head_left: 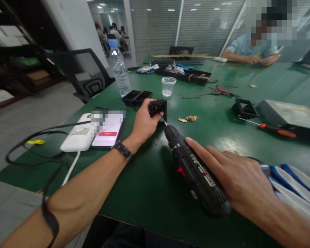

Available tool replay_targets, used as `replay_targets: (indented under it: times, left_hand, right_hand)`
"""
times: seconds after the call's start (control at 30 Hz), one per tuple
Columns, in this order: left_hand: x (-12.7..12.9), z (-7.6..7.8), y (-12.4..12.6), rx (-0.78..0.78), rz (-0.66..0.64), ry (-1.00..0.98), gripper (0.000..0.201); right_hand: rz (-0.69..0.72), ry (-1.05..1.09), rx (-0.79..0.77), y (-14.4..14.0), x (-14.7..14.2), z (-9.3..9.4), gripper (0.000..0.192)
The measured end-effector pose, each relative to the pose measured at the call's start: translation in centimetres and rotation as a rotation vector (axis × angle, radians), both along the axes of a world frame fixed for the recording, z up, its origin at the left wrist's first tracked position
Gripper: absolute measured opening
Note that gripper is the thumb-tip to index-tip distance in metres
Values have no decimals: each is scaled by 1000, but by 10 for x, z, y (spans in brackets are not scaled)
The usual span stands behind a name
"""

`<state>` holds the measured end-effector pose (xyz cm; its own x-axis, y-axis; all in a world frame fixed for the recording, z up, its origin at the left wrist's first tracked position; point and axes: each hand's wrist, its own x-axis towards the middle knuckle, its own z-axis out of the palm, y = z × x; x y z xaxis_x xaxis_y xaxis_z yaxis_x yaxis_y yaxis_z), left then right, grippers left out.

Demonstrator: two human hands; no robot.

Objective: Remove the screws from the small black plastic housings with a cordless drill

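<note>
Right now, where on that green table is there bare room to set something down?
Bare green table lies between the left hand and the near edge, and between the brass bits and the screwdriver. It is crowded around the bottle and cup.

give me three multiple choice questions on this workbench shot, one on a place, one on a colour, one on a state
1. Where is the plastic cup?
A. right of the water bottle
B. on the phone
C. in the right hand

2. What colour is the table?
A. white
B. green
C. red

3. What is the left hand doing?
A. lying flat and empty
B. holding the black part
C. lifting the bottle

A: the cup stands right of the bottle.
B: the top is green.
B: its fingers grip the part, with the drill bit against it.
</note>
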<state>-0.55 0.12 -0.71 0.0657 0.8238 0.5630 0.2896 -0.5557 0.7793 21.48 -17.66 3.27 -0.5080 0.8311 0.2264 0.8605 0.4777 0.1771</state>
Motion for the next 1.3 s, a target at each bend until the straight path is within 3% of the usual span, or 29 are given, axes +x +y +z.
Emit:
replay_targets:
  times: [0.23,0.77,1.3]
  left_hand:
    - [0,-1,0,-29,-28,-11,32]
    - [-1,3,-4,-28,-33,18,31]
    - [-1,-4,3,-3,-31,-58,34]
  right_hand:
    - [54,-19,112,0,1,-3,87]
    - [100,78,85,1,0,4,83]
    - [56,9,141,1,-1,4,86]
